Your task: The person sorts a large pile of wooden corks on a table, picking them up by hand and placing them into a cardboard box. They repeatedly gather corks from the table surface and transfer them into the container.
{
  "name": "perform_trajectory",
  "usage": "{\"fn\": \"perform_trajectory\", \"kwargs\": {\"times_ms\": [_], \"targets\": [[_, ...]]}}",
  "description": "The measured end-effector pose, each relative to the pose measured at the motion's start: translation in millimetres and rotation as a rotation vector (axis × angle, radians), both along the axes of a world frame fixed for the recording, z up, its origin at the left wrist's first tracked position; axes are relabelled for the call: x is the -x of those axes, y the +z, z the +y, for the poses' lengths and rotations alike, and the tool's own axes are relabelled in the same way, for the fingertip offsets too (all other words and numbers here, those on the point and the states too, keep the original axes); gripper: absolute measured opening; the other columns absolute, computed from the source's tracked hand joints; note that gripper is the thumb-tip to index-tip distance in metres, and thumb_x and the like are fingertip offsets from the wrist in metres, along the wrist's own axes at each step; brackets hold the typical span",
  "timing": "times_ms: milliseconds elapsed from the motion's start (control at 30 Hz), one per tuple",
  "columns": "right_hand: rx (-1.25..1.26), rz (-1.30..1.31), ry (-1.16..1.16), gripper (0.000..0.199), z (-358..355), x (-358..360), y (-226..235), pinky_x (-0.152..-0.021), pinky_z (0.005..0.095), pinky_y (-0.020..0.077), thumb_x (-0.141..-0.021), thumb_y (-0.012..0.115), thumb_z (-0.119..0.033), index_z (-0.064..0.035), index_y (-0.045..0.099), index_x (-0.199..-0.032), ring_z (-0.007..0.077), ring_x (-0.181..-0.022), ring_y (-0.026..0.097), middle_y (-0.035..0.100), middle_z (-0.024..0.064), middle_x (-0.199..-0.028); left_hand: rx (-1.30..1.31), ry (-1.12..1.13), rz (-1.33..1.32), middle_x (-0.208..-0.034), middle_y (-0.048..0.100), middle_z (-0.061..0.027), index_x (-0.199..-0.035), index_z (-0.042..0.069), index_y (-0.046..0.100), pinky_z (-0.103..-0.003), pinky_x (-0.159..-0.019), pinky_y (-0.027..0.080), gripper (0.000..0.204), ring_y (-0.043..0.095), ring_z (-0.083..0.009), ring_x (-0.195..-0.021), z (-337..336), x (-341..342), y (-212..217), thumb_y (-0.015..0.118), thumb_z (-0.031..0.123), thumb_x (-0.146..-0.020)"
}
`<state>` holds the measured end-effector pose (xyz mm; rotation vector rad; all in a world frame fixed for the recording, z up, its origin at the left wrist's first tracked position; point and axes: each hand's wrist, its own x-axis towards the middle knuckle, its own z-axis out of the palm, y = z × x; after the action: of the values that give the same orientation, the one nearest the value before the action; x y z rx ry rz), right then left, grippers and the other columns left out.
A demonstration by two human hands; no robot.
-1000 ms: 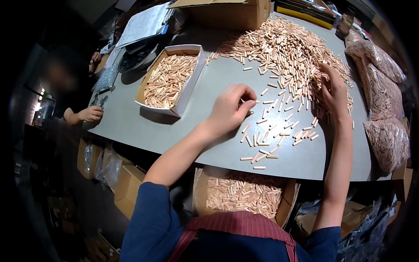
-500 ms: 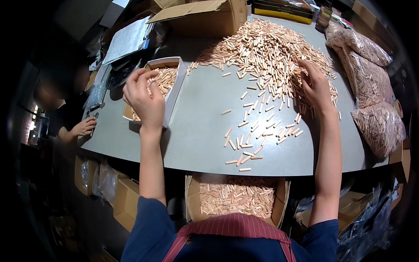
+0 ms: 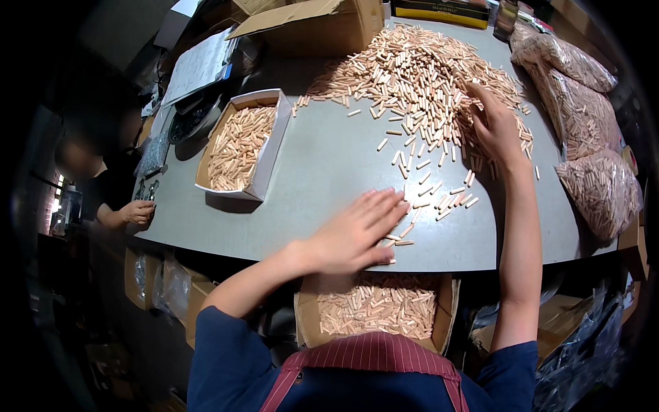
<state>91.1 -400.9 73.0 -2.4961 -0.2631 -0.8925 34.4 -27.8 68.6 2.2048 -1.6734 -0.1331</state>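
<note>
A big heap of small wooden dowels covers the far middle of the grey table, with loose ones trailing toward the front edge. My left hand, a little blurred, lies flat with outstretched fingers over the loose dowels near that edge and hides some of them. At the right side of the heap is my right hand, its fingers bent and apart, with no dowel visible in it. An open white carton on the left holds many dowels. Below the table edge, in front of me, a cardboard box also holds dowels.
Clear plastic bags of dowels line the right side. A large cardboard box stands at the back, left of the heap, near papers. On the far left, another person's hand rests at the table edge by small metal parts.
My left hand has swung from above the white carton down and right onto the loose dowels, some of which are now covered or shifted. My right hand stays by the heap.
</note>
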Motion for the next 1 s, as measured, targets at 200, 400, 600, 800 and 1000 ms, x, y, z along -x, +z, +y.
{"fn": "perform_trajectory", "kwargs": {"times_ms": [200, 400, 600, 800, 1000], "targets": [[-0.007, -0.003, 0.032, 0.033, -3.7, -1.8, -2.2, -0.087, 0.0460, 0.0532, -0.092, 0.061, -0.004, -0.0062, 0.063, -0.124, 0.0384, -0.104, 0.067, 0.069, 0.0168, -0.113, -0.110, -0.169, -0.001, -0.167, 0.031, -0.0165, -0.160, 0.008, 0.035, -0.051, -0.127, 0.022, 0.063, 0.029, -0.0368, -0.154, 13.8, 30.7, 7.6, 0.048, 0.041, -0.107], [-0.005, -0.023, -0.001, 0.022, -4.8, -1.8, 1.4, -0.081, 0.0466, 0.0522, -0.091, 0.060, -0.005, -0.0026, 0.066, -0.113, 0.0386, -0.096, 0.067, 0.070, 0.0183, -0.101, 0.124, -0.341, 0.759, -0.159, 0.045, -0.0169, -0.152, 0.002, 0.049, -0.050, -0.126, 0.026, 0.050, 0.037, -0.0382, -0.150, 53.5, 28.3, 7.7, 0.051, 0.025, -0.107], [-0.028, -0.075, -0.066, 0.031, -21.3, -6.1, -9.1, -0.087, 0.0460, 0.0538, -0.093, 0.062, -0.008, -0.0054, 0.064, -0.124, 0.0387, -0.102, 0.068, 0.071, 0.0185, -0.111, 0.073, -0.145, 0.105, -0.166, 0.036, -0.0137, -0.155, 0.008, 0.046, -0.064, -0.124, 0.012, 0.056, 0.022, -0.0409, -0.156, -17.5, 32.6, 14.0, 0.050, 0.037, -0.107], [-0.085, -0.043, -0.099, 0.039, -18.3, -6.7, -7.0, -0.088, 0.0463, 0.0548, -0.094, 0.062, -0.010, -0.0062, 0.058, -0.133, 0.0391, -0.103, 0.069, 0.071, 0.0187, -0.114, 0.041, -0.139, -0.205, -0.168, 0.033, -0.0076, -0.160, 0.018, 0.039, -0.072, -0.119, -0.007, 0.068, 0.010, -0.0392, -0.160, -91.3, 12.9, -7.7, 0.042, 0.057, -0.105], [-0.053, -0.045, -0.110, 0.038, -19.4, -6.3, -9.6, -0.089, 0.0464, 0.0545, -0.094, 0.062, -0.010, -0.0062, 0.059, -0.132, 0.0389, -0.104, 0.068, 0.070, 0.0173, -0.117, 0.109, 0.109, -0.379, -0.165, 0.039, -0.0059, -0.158, 0.018, 0.044, -0.073, -0.119, -0.011, 0.069, 0.011, -0.0367, -0.160, -142.3, -30.8, -22.4, 0.038, 0.062, -0.104]]}}
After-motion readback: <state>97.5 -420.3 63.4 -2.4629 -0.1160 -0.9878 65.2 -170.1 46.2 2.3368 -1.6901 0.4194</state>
